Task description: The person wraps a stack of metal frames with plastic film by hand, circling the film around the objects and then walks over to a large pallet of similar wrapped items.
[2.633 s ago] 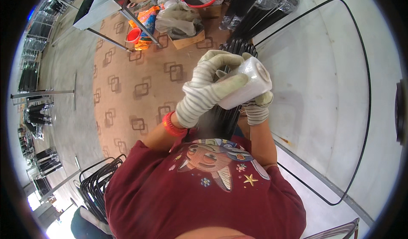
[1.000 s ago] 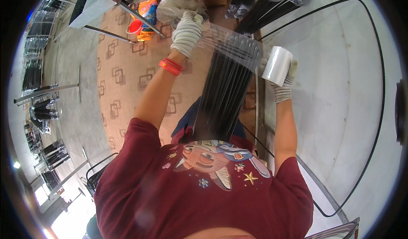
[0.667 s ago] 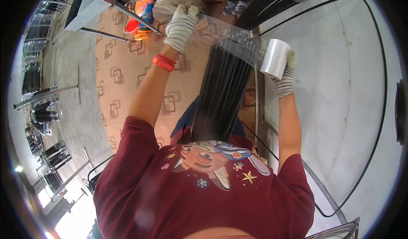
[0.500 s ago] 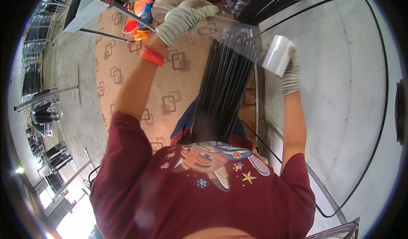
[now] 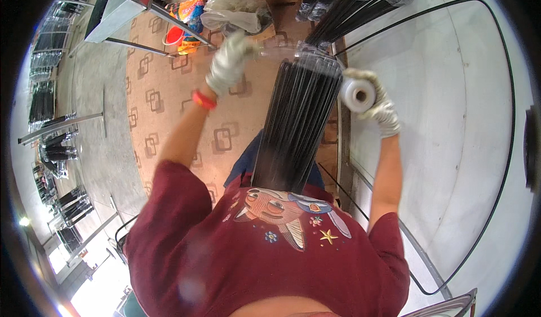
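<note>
A: Position of the bundle of black rods (image 5: 296, 120)?

B: Between left hand (image 5: 228, 66) and right hand (image 5: 381, 102). Aligned lengthwise away from the shirt (image 5: 253, 266), slanting slightly rightward toward the far end.

A: Condition of the right hand?

B: Grasping the roll of film (image 5: 350, 94), with gloved fingers curled around. Turned nearly end-on, with hollow core showing. Just right of the bundle's far end; cannot confirm contact with rods.

A: And the left?

B: Blurred; cannot tell whether clenched or released. Well apart from the rods, above the patterned carpet (image 5: 169, 80). Linked visually to the far end by a thin clear strip (image 5: 279, 52).

A: Nearer hand?

B: Right, plainly, on the side toward the pale wall (image 5: 434, 91).
</note>
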Motion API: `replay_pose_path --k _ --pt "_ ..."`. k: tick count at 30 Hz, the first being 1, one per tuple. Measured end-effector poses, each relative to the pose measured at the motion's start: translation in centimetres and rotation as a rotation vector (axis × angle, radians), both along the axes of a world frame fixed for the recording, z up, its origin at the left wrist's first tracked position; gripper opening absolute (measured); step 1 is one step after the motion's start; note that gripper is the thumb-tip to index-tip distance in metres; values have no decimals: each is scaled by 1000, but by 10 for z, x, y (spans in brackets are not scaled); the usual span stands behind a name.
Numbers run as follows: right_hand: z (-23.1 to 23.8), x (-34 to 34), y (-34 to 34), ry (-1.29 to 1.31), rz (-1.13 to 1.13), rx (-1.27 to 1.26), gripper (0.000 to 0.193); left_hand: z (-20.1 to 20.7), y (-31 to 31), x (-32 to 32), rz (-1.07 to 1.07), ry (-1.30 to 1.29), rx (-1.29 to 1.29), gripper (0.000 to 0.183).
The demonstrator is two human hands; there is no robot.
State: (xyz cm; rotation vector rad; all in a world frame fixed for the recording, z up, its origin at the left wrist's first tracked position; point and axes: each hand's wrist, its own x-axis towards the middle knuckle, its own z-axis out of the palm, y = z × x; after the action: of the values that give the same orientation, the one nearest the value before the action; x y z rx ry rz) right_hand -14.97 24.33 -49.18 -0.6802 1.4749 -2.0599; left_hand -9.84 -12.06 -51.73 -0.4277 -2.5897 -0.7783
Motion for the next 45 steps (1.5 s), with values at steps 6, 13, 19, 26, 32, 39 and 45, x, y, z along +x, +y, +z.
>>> replay_pose_path --k 6,13,19,26,32,39,45 --pt "-71 56 -16 -173 -351 -254 82 -40 103 45 112 -218 874 14" --pt "-44 58 -16 -862 -377 -552 69 -23 110 42 155 -707 1625 25" --pt "-12 19 -20 -1009 -99 56 43 6 87 9 67 -1252 2109 38" --pt "-24 -18 -16 -801 99 390 59 8 91 -24 73 -1409 1722 37" --pt "-45 -8 -15 -832 -82 335 61 23 115 -18 124 -1328 1761 37" --pt "-42 4 -11 -1002 -125 249 44 20 125 -14 -75 -1280 1937 43" --pt "-73 42 -43 -1074 -190 -315 20 14 110 -13 -34 -1267 1921 42"
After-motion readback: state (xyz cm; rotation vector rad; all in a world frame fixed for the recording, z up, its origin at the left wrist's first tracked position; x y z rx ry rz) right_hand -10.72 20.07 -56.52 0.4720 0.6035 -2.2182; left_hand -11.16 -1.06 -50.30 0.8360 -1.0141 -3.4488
